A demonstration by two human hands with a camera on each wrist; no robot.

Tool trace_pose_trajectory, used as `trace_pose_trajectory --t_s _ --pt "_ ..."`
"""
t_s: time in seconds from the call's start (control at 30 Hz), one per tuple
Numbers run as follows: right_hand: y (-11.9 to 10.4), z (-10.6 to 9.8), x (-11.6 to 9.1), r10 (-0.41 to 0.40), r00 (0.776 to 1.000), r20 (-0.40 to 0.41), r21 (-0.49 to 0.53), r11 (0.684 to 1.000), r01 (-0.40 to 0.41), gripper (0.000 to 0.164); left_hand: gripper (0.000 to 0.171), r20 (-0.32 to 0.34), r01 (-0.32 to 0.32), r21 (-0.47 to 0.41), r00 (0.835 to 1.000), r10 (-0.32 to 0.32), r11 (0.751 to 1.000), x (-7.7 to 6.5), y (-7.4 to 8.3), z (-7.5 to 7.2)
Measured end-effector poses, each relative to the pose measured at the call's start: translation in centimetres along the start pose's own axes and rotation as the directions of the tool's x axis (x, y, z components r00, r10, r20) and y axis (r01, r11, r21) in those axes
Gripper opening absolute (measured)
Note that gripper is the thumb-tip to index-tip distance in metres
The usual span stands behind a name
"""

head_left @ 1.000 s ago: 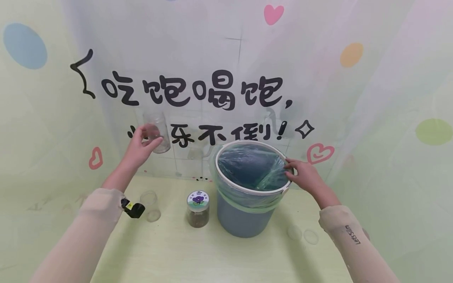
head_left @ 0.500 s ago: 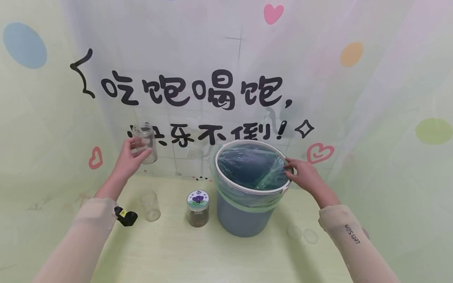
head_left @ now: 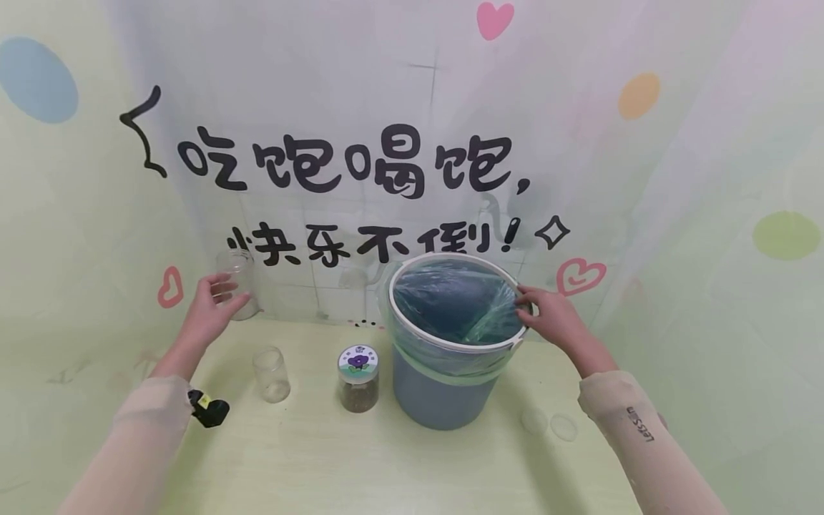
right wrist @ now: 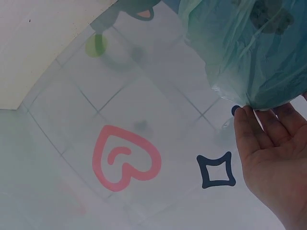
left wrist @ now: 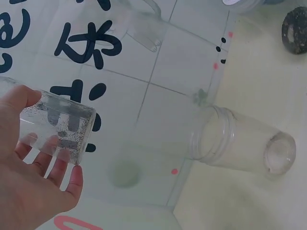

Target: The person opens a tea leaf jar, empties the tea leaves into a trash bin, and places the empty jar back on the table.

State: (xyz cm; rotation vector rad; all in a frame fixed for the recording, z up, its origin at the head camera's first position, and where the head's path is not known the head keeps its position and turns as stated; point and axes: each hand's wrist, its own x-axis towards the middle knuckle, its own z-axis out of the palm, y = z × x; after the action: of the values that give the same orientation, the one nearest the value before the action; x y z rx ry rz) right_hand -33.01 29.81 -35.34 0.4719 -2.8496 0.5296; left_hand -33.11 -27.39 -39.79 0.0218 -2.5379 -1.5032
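Note:
In the head view my left hand holds a clear jar upright in front of the back wall, above the table. The left wrist view shows thumb and fingers round this jar, with dark specks on its inside. My right hand grips the right side of the white rim of a blue-grey trash bin. A thin green plastic bag lines the bin and folds down over its outside. In the right wrist view the fingers press at the edge of the bag.
A second clear jar stands uncapped on the table at left. Between it and the bin is a lidded jar with dark contents and a purple flower label. To the bin's right lie two clear round pieces, one a ring.
My left hand has moved left and down with the jar, away from the bin. The right hand stays at the bin's rim.

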Motion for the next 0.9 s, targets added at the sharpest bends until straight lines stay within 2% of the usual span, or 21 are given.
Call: trace_pose_trajectory --t_s 0.47,0.9 --pt "0.0 0.0 0.1 0.009 1.000 0.007 0.002 1.000 -0.009 0.025 0.079 0.013 0.126 0.065 0.992 -0.127 0.990 -1.0 -4.3 -0.6" --pt "-0.4 -0.1 -0.1 0.019 1.000 0.010 0.002 1.000 -0.019 0.026 0.077 0.057 0.172 0.121 0.982 -0.179 0.978 -2.9 -8.0 -0.6"
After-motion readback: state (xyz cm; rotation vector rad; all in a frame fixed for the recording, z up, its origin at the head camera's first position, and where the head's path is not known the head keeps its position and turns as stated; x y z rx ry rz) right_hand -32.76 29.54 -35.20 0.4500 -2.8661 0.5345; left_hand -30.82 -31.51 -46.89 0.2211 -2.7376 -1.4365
